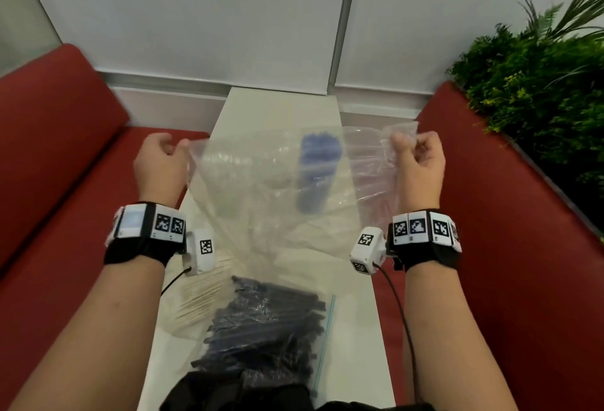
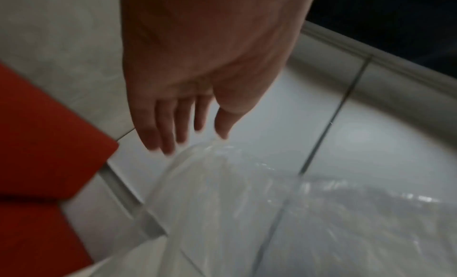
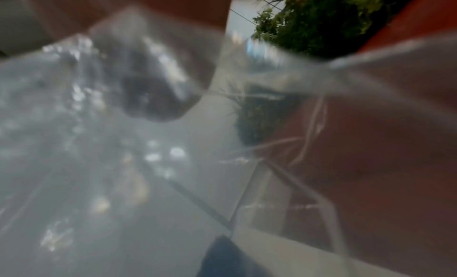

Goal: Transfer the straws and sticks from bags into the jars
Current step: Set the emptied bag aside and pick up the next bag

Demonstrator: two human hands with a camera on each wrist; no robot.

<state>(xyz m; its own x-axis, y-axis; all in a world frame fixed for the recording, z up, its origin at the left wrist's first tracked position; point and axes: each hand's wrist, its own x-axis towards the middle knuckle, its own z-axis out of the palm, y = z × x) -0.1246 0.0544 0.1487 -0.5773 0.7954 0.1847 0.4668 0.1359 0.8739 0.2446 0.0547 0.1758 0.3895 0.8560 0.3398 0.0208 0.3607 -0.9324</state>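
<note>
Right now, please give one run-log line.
right hand grips clear bag | left hand at bag edge, grip unclear | bag held above table

1. Table (image 1: 356,329): narrow, white, runs near to far down the middle
2. Near end, centre: zip bag of dark straws (image 1: 264,325) lying flat, blue seal strip along its right edge
3. Just left of it: bag of pale wooden sticks (image 1: 199,296), flat, edges meeting
4. Far half: blue shape (image 1: 315,172) seen through clear plastic, too blurred to identify
</note>
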